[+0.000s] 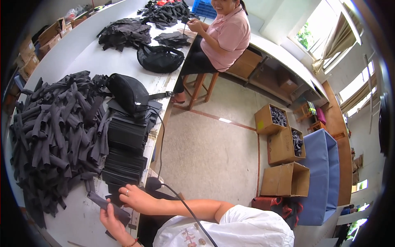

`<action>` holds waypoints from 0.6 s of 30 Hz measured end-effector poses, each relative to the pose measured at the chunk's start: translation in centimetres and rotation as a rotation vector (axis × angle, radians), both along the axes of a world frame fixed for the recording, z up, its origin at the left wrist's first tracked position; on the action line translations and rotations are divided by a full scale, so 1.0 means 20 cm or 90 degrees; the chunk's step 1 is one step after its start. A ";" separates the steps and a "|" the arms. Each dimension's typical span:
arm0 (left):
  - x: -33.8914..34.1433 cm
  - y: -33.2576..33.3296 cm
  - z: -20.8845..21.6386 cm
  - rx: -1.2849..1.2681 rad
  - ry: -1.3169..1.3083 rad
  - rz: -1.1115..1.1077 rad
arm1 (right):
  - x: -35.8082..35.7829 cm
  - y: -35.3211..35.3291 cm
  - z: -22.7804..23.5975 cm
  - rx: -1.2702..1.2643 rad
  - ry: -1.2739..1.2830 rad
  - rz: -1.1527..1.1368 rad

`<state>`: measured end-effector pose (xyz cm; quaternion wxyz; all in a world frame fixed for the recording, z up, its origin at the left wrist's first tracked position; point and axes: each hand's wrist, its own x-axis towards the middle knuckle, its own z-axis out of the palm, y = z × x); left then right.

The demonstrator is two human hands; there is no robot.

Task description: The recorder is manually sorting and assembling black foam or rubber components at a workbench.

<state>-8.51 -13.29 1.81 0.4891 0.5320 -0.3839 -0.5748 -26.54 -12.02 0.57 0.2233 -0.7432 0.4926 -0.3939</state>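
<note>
My left hand [110, 221], with a red bracelet at the wrist, grips a dark grey fabric sleeve [98, 200] over the near end of the white table. My right hand [133, 197], wearing a ring, reaches in just beyond it. Its fingers pinch a black flat piece [113, 200] close to the sleeve; whether the piece's edge is inside the sleeve I cannot tell. Beyond my hands, rows of black flat pieces [125, 133] lie stacked along the table edge. To their left is a large heap of dark grey fabric sleeves [57, 127].
A black bag [127, 92] rests on the stacks, another [160, 59] farther off. A co-worker [228, 37] sits at the far end near more dark piles [123, 33]. Cardboard boxes [284, 181] and a blue fabric bin [319, 177] stand right. A black cable [189, 210] crosses my right arm.
</note>
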 end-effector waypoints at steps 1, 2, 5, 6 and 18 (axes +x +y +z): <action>0.03 0.04 0.03 -0.005 -0.004 0.027 | 0.03 0.02 0.01 0.009 -0.005 0.020; 0.02 0.05 0.07 0.003 0.019 0.068 | 0.03 0.02 0.02 0.004 -0.019 0.010; -0.01 0.02 0.14 0.017 0.108 0.179 | -0.05 0.00 0.12 0.077 -0.070 -0.007; -0.04 -0.02 0.18 0.012 0.162 0.147 | -0.07 0.01 0.17 0.046 -0.115 -0.070; 0.09 -0.16 0.09 0.059 0.362 0.178 | 0.00 0.01 0.30 0.066 -0.057 0.003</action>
